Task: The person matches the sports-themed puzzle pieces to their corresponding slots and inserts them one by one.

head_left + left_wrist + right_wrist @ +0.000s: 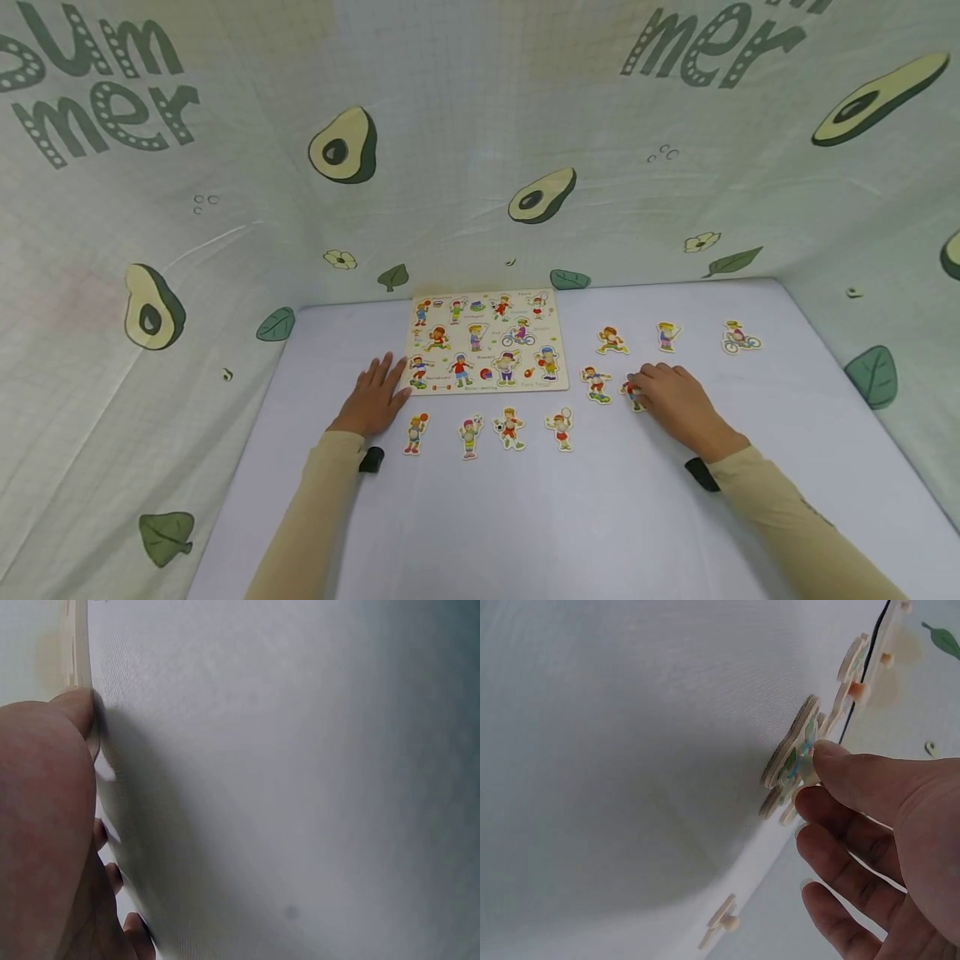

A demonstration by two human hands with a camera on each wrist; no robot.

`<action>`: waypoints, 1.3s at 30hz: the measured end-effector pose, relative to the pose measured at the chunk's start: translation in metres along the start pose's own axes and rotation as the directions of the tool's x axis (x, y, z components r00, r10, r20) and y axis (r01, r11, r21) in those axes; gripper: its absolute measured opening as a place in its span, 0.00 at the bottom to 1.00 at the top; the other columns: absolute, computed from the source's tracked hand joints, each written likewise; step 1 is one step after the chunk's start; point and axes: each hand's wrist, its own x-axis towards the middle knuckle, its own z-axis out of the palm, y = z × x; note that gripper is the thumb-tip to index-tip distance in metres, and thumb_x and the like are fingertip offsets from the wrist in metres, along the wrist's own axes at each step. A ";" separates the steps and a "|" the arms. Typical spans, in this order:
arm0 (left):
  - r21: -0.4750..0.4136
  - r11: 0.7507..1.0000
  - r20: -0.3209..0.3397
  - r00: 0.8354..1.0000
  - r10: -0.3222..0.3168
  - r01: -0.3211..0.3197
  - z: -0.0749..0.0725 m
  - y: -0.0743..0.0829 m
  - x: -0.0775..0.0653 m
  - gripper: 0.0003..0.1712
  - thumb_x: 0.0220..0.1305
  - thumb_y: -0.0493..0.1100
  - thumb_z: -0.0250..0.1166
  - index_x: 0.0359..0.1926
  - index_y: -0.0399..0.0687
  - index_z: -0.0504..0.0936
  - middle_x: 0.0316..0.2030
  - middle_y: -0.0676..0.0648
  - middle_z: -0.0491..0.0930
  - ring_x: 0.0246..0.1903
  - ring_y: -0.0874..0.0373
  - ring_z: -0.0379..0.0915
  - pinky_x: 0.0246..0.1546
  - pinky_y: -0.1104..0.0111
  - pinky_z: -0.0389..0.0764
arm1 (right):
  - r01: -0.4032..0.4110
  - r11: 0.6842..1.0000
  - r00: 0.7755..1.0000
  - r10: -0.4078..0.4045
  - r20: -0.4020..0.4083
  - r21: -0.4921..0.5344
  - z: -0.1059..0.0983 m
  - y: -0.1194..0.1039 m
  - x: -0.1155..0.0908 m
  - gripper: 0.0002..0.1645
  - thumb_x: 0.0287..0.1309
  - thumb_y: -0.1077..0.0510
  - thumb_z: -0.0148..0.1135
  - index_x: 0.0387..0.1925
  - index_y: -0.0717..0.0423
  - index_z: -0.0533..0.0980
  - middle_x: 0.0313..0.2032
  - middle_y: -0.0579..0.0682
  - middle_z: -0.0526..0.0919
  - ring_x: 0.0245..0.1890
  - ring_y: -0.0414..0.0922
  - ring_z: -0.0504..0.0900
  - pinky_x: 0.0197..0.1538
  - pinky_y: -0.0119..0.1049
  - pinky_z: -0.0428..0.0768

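Note:
A wooden peg puzzle board (480, 360) printed with sports figures lies at the back of the table. My left hand (372, 393) rests flat at its left edge, fingers spread, the fingertips touching the board. To the right of the board, my right hand (684, 407) pinches a figure-shaped puzzle piece (632, 393) between thumb and forefinger at its knob; the hand partly covers it. In the right wrist view the piece (791, 754) is seen edge-on near the cloth. Beside it lies the skateboarder piece (596, 385). Two figure pieces, at the board's lower right, seem to be set in.
Behind the held piece lie a runner piece (612, 340), a purple-topped figure piece (667, 336) and a cyclist piece (741, 337). Several pieces, among them a soccer player (509, 429) and a tennis player (560, 430), form a row before the board. A printed cloth hangs behind.

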 end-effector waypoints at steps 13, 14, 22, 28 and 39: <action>-0.001 1.000 -0.007 1.000 0.000 0.000 0.003 -0.004 0.005 0.41 0.84 0.57 0.49 0.86 0.46 0.49 0.85 0.35 0.40 0.83 0.34 0.33 0.82 0.41 0.40 | -0.029 0.999 0.999 0.028 0.015 0.019 0.005 0.004 0.004 0.12 0.58 0.68 0.76 0.44 0.62 0.85 0.40 0.55 0.87 0.44 0.56 0.85 0.48 0.54 0.83; -0.001 1.000 -0.009 1.000 0.001 -0.001 0.003 -0.005 0.005 0.41 0.84 0.57 0.50 0.86 0.46 0.49 0.85 0.35 0.41 0.83 0.33 0.33 0.82 0.41 0.40 | -0.030 0.999 0.999 0.029 0.015 0.022 0.005 0.004 0.005 0.11 0.59 0.68 0.76 0.44 0.62 0.85 0.40 0.55 0.87 0.43 0.56 0.85 0.48 0.55 0.83; 0.010 1.000 -0.002 1.000 -0.005 0.005 0.005 -0.007 0.006 0.41 0.84 0.57 0.50 0.86 0.48 0.49 0.85 0.36 0.41 0.83 0.34 0.33 0.82 0.41 0.41 | 0.002 1.000 1.000 -0.002 -0.012 0.010 0.007 0.005 0.005 0.12 0.58 0.67 0.77 0.42 0.63 0.83 0.39 0.55 0.86 0.42 0.56 0.84 0.46 0.54 0.83; -0.007 1.000 -0.008 1.000 0.003 -0.003 0.004 -0.007 0.004 0.41 0.83 0.56 0.52 0.85 0.46 0.50 0.84 0.34 0.42 0.83 0.33 0.34 0.82 0.40 0.41 | 0.011 1.000 1.000 -0.011 -0.018 0.002 0.010 0.003 0.003 0.11 0.58 0.67 0.76 0.42 0.64 0.83 0.38 0.55 0.85 0.41 0.55 0.84 0.43 0.52 0.83; 0.005 1.000 -0.010 1.000 0.007 -0.007 0.004 -0.005 0.002 0.40 0.84 0.56 0.50 0.85 0.45 0.50 0.84 0.34 0.42 0.83 0.33 0.34 0.82 0.41 0.41 | 0.002 1.000 1.000 -0.002 0.015 -0.018 0.002 0.001 0.004 0.11 0.62 0.64 0.74 0.44 0.64 0.82 0.40 0.56 0.85 0.43 0.56 0.84 0.46 0.54 0.83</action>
